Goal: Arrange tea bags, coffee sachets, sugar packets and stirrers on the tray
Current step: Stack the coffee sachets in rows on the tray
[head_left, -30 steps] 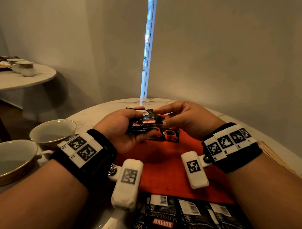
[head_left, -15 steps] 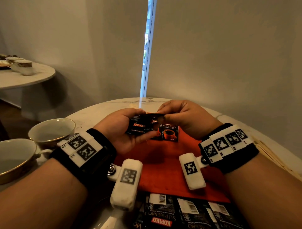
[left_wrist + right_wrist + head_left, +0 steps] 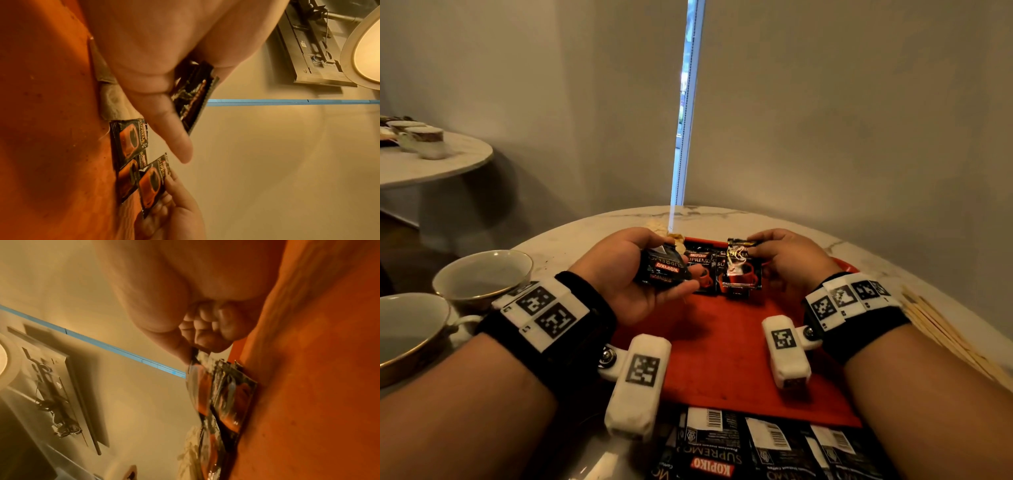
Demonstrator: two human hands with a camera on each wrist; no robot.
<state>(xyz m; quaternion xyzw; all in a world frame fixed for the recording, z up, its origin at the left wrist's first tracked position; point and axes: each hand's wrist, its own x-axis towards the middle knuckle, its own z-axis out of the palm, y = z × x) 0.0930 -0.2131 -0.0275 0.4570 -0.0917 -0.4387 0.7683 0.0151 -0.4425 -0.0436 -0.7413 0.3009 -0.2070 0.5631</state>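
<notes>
A: What is lying nearest to the person?

B: A loose strip of Kopiko Supremo sachets (image 3: 774, 448) is sitting at the near edge of the marble surface (image 3: 599, 229), just short of the red tray (image 3: 722, 359). Two empty teacups (image 3: 482, 274) are standing off to the left, and wooden stirrers (image 3: 948, 339) are waiting on the right, not yet on the tray.

A: And the hands?

B: The left hand (image 3: 626, 274) is curling round a small stack of coffee sachets (image 3: 662, 270), thumb on top, holding it above the tray's far left part. The right hand (image 3: 784, 260) is pinching a single sachet (image 3: 739, 263) by its top edge between thumb and fingertips, letting it hang over the far row.

A: What has changed in the last second?

B: A second ago both hands were meeting at the stack, the right one picking at its top. Now they are apart: one sachet is freed and is travelling towards the placed sachets (image 3: 705, 270) lying face up along the far side.

A: What does that mean for the job?

B: I judge the coffee row is growing one packet at a time; this one is going down at its right end, overlapping or beside its neighbour — the wrist views are not settling which. Pale tea bags (image 3: 112, 97) are lying past the row's left end. Much is still to do: the stack, the near strip and the stirrers. I can't make out any sugar packets.
</notes>
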